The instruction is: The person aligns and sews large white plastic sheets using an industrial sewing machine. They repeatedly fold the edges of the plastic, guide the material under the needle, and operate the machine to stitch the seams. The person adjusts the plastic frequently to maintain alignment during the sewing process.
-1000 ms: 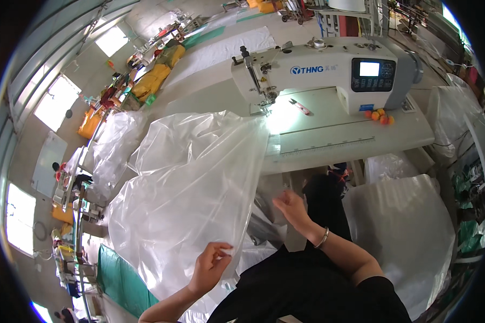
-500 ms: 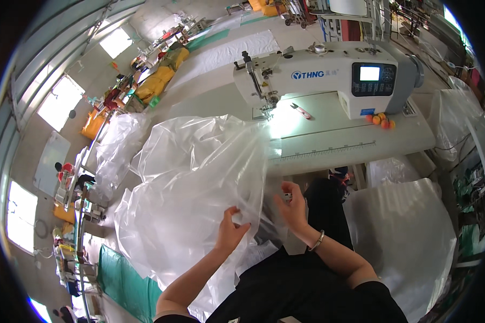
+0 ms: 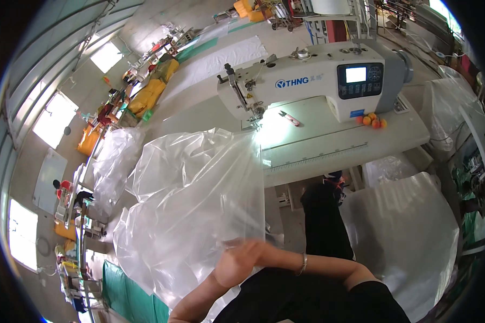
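Observation:
A large, crinkled, clear plastic sheet (image 3: 188, 188) drapes from the needle area of a white sewing machine (image 3: 312, 83) down over my lap. Its right edge runs nearly straight from the presser foot toward my hands. My right hand (image 3: 250, 251) reaches across to the left and overlaps my left hand (image 3: 229, 271), both low against the sheet near my body. Motion blurs the right fingers, and the left fingers are largely covered. Whether either hand grips the plastic is not visible. The machine's lamp lights the needle, and small thread snips (image 3: 291, 119) lie on the bed.
Several small orange-red fruits (image 3: 373, 120) sit by the machine's base. More translucent sheeting (image 3: 404, 231) hangs at my right. Bundled plastic (image 3: 116, 161) stands at far left, above a green tarp (image 3: 126, 293). My black-clad leg (image 3: 326, 220) extends under the table's front edge.
My right hand has swung left and down from beside the sheet's edge to cross over my left hand. The left hand has dropped lower. The view has shifted slightly.

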The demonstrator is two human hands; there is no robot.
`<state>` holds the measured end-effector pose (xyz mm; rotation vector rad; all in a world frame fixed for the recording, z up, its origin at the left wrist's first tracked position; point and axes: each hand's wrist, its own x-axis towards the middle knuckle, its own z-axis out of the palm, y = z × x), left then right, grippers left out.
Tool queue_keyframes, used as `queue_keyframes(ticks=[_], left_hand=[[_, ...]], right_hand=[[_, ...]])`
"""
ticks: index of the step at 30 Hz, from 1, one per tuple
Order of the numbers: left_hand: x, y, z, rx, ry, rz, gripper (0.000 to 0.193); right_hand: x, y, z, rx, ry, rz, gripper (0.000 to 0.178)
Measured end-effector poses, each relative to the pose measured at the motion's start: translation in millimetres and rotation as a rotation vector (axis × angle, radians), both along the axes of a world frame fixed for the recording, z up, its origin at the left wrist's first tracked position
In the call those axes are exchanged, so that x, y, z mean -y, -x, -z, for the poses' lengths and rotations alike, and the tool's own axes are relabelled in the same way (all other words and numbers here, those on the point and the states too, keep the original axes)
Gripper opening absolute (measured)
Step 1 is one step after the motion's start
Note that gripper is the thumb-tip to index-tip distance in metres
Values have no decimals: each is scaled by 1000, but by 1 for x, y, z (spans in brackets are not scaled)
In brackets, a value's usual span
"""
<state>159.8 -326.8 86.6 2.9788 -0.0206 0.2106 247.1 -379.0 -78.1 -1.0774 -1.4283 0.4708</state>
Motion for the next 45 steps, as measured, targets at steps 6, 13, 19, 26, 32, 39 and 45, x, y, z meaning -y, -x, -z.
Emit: queue_keyframes(ticks=[6,13,19,26,32,39,45], left_hand=[[3,-6,14,-278,-163,93,22],[-10,-12,58,-435,-53,146,14],[-67,-113,11,-384,409,220,22],[-163,-192,77,-257,-42,-173,80],[-164,-233,33,-457,-61,-148,47],[-189,-245,79,251,279,-256,28],[-190,-241,83,432,192,-169,24]], right_hand=[[15,-93,16,-578,341,718,35],[-11,-102,-10,-983,470,77,50],[-11,-80,-1,-979,164,-71,32],[56,-144,-73,-790,604,97,25],[59,-180,-59,49,594,151,25],[-48,-232,-92,-490,549,369,33],[-127,-273,-86,-545,646,573,32]])
